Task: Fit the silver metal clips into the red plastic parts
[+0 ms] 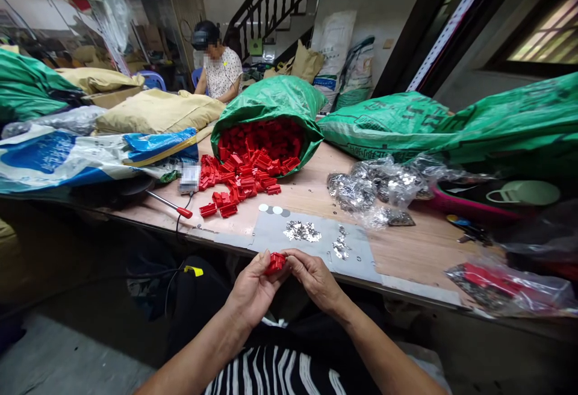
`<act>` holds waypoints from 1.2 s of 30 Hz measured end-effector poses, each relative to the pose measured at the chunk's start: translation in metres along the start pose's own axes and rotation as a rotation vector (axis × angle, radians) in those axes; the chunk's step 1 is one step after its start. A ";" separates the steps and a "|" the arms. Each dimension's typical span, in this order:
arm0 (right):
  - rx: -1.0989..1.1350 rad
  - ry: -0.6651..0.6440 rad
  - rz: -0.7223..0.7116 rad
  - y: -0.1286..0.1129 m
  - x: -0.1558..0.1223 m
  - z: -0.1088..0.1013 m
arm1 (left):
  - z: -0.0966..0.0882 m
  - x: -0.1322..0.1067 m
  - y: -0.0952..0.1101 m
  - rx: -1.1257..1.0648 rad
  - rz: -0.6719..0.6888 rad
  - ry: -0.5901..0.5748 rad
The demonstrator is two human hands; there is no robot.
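My left hand (256, 289) is closed around a small red plastic part (275, 262), just off the table's front edge. Against the right side of that part, my right hand (315, 277) is pinched; whatever is between its fingertips is too small to make out. Right beyond my hands, a grey mat (271, 235) bears a pile of small shiny metal pieces (303, 231) and a smaller scatter of metal pieces (341, 244). Farther back, loose red plastic parts (244, 181) spill from the mouth of a green woven sack (275, 97).
Clear plastic bags of metal pieces (361, 187) lie to the right, near a pink tray (465, 205) with a pale cup (524, 192). A red-tipped lever (174, 205) juts out on the left. Several sacks line the back, where another person (223, 73) sits.
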State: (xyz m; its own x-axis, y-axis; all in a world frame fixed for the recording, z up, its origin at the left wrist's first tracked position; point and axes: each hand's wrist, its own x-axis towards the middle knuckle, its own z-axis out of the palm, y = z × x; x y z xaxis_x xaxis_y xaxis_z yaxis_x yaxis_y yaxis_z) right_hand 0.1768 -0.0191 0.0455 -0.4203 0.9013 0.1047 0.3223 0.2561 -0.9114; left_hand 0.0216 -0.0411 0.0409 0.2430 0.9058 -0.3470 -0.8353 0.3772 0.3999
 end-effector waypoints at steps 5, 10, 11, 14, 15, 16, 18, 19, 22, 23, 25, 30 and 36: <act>-0.077 -0.008 0.104 0.011 -0.002 -0.006 | -0.035 0.003 -0.011 0.307 -0.049 -0.041; -0.161 0.008 0.100 0.018 0.008 -0.011 | -0.089 0.028 -0.031 0.484 -0.056 0.090; -0.185 0.004 0.096 0.017 0.013 -0.011 | -0.098 0.034 -0.033 0.485 -0.044 0.091; -0.266 -0.009 0.057 0.015 0.032 -0.009 | -0.122 0.048 -0.034 0.453 0.000 0.049; -0.292 -0.014 0.038 0.014 0.041 -0.008 | -0.130 0.051 -0.034 0.452 0.024 0.046; -0.319 -0.023 0.022 0.013 0.050 -0.005 | -0.138 0.054 -0.034 0.462 0.031 0.061; -0.372 -0.057 -0.004 0.012 0.070 0.001 | -0.152 0.057 -0.035 0.474 -0.003 0.172; -0.400 -0.077 -0.016 0.012 0.081 0.005 | -0.159 0.058 -0.035 0.471 -0.022 0.202; -0.484 -0.107 -0.110 0.013 0.115 0.022 | -0.170 0.061 -0.035 0.464 -0.045 0.236; -0.517 -0.124 -0.140 0.013 0.125 0.028 | -0.171 0.061 -0.035 0.465 -0.045 0.240; -0.587 -0.156 -0.161 0.013 0.144 0.041 | -0.172 0.063 -0.035 0.466 -0.045 0.253; -0.689 -0.189 -0.115 0.009 0.173 0.063 | -0.171 0.065 -0.034 0.465 -0.053 0.269; -0.683 -0.179 -0.105 0.003 0.178 0.065 | -0.165 0.059 -0.027 0.469 -0.093 0.234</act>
State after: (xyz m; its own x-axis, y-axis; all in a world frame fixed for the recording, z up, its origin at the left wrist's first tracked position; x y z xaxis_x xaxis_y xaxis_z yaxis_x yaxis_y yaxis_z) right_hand 0.0477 0.1196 0.0355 -0.5922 0.8038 0.0575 0.7072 0.5526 -0.4410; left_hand -0.0224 -0.0297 -0.1301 0.1441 0.8176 -0.5575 -0.4922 0.5480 0.6764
